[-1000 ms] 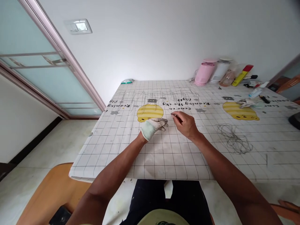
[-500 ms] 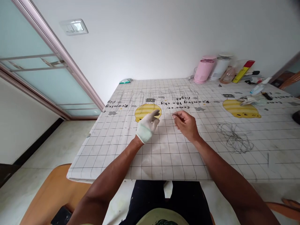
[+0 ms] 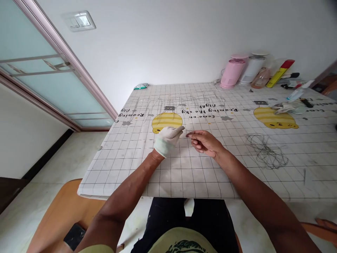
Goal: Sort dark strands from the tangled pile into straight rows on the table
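My left hand point(image 3: 168, 137), in a white glove with a pale green cuff, is held over the table with its fingers pressed together and pointing right. Just to its right my bare right hand point(image 3: 204, 141) pinches thumb against forefinger, the other fingers curled. The fingertips of the two hands are a small gap apart. Whatever they hold is too thin to make out. A loose tangle of thin dark wire point(image 3: 267, 151) lies on the tablecloth to the right of my right hand. Beyond both hands, several thin, bent wire pieces point(image 3: 207, 97) are spread along the back of the cloth.
The checked tablecloth point(image 3: 184, 182) has yellow bear prints. Along the wall stand a pink cylinder point(image 3: 233, 72), a white one point(image 3: 252, 70), a bottle point(image 3: 260, 79) and a yellow-red box point(image 3: 280, 73). A crumpled glove point(image 3: 289, 107) lies far right. An orange chair point(image 3: 50, 218) holds a black object point(image 3: 74, 236).
My hands have come closer together. The right hand has moved left and its fingers have stretched out more; the left fingers have closed together. The whole view has shifted slightly.
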Available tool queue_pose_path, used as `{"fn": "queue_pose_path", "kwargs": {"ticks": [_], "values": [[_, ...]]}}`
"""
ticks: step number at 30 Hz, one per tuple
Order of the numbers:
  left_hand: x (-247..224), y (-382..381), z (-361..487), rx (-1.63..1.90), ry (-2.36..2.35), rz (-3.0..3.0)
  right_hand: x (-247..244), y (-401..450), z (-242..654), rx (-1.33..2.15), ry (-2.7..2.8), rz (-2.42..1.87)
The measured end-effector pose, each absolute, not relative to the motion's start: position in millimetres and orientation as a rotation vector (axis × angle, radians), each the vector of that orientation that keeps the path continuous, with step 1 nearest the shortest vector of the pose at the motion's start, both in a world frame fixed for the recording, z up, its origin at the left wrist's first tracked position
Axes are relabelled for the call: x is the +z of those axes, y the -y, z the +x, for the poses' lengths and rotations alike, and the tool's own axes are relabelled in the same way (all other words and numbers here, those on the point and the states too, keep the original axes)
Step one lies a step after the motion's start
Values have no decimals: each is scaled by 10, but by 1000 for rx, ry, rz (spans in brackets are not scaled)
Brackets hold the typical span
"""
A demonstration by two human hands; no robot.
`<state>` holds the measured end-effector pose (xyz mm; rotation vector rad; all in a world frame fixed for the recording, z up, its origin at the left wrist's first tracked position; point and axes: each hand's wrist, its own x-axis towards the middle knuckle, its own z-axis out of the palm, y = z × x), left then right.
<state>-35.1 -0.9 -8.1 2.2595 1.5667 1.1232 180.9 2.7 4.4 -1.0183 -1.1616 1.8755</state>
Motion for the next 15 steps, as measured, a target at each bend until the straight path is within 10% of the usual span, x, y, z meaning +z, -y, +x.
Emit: {"fn": "queue_pose_path", "kwargs": {"ticks": [15], "values": [[-133, -59, -257, 953, -1936, 1969, -27, 57, 1671, 1398, 1428, -866]]}}
